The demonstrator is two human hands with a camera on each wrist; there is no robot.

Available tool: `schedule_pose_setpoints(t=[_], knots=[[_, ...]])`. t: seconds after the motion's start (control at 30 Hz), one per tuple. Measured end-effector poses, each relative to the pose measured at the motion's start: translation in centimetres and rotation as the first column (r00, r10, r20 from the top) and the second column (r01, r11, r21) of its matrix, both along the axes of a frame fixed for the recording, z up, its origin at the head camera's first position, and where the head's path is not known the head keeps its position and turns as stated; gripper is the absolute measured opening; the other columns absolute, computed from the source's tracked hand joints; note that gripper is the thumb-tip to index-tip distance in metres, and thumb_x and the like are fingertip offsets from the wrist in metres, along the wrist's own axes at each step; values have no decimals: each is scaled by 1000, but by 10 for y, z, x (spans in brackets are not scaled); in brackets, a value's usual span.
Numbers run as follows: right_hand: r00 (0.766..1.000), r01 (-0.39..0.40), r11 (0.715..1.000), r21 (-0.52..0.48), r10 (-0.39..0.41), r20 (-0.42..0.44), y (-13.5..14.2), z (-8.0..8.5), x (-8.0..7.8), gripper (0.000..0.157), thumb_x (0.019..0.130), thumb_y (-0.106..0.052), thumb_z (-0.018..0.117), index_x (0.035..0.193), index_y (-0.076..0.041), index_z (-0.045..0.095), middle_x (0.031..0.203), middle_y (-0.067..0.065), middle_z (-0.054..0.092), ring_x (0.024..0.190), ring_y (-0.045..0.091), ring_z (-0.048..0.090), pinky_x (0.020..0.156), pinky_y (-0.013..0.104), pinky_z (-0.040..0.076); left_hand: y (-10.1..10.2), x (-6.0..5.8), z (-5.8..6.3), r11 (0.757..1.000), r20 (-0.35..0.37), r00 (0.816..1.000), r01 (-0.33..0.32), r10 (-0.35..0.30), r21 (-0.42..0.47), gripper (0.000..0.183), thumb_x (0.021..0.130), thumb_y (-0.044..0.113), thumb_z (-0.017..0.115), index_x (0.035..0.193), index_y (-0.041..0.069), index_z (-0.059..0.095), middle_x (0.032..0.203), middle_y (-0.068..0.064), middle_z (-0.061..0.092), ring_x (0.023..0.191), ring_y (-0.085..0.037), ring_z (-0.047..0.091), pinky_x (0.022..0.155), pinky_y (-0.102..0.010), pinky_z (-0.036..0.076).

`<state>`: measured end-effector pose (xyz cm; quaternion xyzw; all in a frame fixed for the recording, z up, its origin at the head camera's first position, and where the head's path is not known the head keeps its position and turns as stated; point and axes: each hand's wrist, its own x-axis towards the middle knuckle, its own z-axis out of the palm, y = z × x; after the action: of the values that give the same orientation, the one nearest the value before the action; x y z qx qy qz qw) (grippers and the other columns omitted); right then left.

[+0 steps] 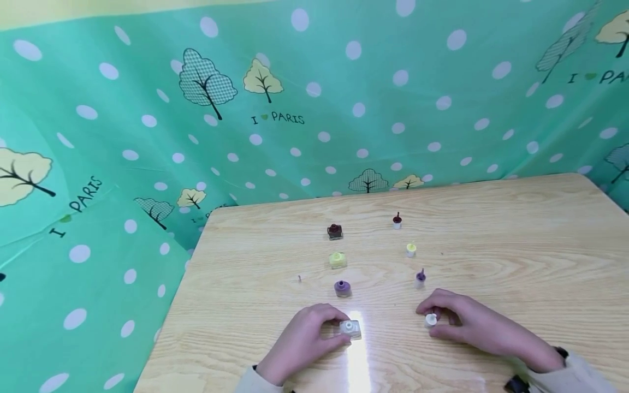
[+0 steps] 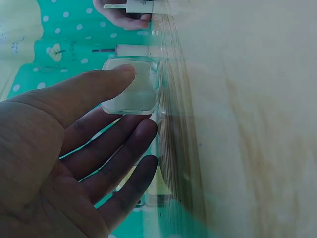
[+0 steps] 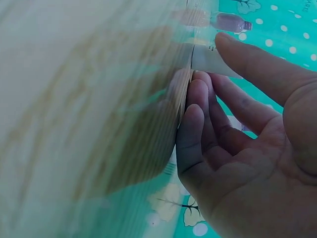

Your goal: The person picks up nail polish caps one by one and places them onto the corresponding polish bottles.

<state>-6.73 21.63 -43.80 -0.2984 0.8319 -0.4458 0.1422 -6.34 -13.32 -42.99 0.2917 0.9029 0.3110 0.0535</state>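
Note:
My left hand [image 1: 314,333] pinches a small clear-glass bottle of white nail polish [image 1: 350,328] on the table, thumb on the near face, fingers behind; its neck has no cap. In the left wrist view the thumb presses the white bottle [image 2: 141,91] and the other fingers hang loose. My right hand [image 1: 472,322] holds a white nail polish cap [image 1: 431,320] between thumb and fingers. That cap stands upside down on the wood, its brush pointing up. In the right wrist view the cap [image 3: 210,60] is partly hidden by the thumb.
Uncapped purple [image 1: 343,289], yellow [image 1: 337,260] and dark red [image 1: 335,232] polish bottles stand in a column beyond the left hand. Upturned purple [image 1: 420,279], yellow [image 1: 411,250] and dark red [image 1: 397,221] brush caps stand to their right. A patterned green cloth [image 1: 314,136] hangs behind the table [image 1: 516,234].

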Motion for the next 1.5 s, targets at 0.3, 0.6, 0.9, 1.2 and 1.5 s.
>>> schedule_pose_setpoints(t=[0.3, 0.6, 0.9, 1.2, 1.5], knots=[[1000, 1, 1000, 14, -1, -6, 0, 2, 0, 19, 95, -28, 66, 111, -18, 65, 100, -11, 61, 82, 1, 51, 64, 20, 45, -1, 0, 0, 1000, -5, 1000, 1, -1, 2, 21, 85, 29, 78, 104, 19, 73, 103, 13, 70, 94, 0, 62, 86, -24, 53], [1000, 8, 1000, 23, -8, -4, -2, 4, -1, 13, 96, -28, 65, 107, -21, 65, 93, -8, 59, 79, 1, 50, 61, 20, 45, -1, 0, 1, 1000, -2, 1000, 3, -3, 19, 19, 85, 29, 78, 101, 19, 73, 100, 13, 70, 93, -1, 63, 86, -24, 54], [996, 61, 997, 36, -59, -74, -9, 9, 4, 7, 95, -25, 67, 99, -19, 65, 84, -15, 59, 74, -3, 53, 59, 20, 48, 0, 0, 8, 997, 37, 999, -19, 17, 74, 18, 85, 28, 78, 100, 19, 73, 98, 14, 70, 91, -2, 64, 87, -26, 54], [989, 134, 985, 110, -126, -75, -18, 22, 11, 10, 94, -26, 69, 101, -18, 68, 81, -17, 64, 73, -5, 57, 61, 21, 50, 1, 5, 13, 997, -10, 999, -39, 40, 72, 20, 86, 27, 77, 104, 18, 72, 103, 13, 72, 97, -4, 64, 91, -34, 53], [966, 197, 975, 98, -176, -190, -18, 36, 17, 11, 91, -25, 72, 101, -21, 68, 83, -20, 61, 72, -6, 53, 59, 20, 48, 5, 6, 18, 991, -66, 996, -45, 54, 130, 20, 86, 19, 77, 105, 17, 71, 102, 12, 72, 95, -4, 64, 87, -32, 53]])
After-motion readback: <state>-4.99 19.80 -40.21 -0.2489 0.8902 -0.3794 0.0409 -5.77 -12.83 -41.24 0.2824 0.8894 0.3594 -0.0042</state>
